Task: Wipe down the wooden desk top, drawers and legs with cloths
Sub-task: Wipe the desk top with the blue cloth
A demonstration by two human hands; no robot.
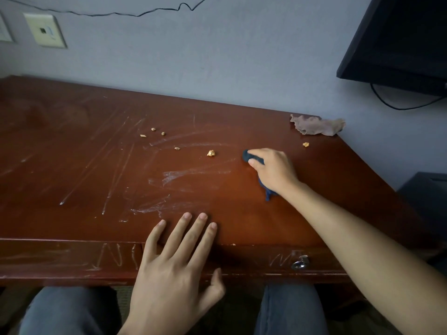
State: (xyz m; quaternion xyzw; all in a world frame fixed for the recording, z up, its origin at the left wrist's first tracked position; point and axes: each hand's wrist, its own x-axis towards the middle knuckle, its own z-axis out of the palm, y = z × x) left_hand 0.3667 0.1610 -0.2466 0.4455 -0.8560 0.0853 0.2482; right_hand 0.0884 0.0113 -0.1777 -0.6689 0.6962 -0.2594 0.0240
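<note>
The reddish-brown wooden desk top fills the view, streaked with white dust marks and scratches. My right hand rests on the right half of it, fingers closed around a dark blue cloth that pokes out past the fingertips and under the wrist. My left hand lies flat with fingers spread on the desk's front edge, holding nothing. A crumpled brown cloth sits at the back right corner. Several small yellowish crumbs are scattered left of the blue cloth, one more to the right.
The drawer front below the edge is scribbled with dust and has a metal lock. A black screen hangs on the wall at upper right with a cable. A wall socket plate is at upper left. My knees are under the desk.
</note>
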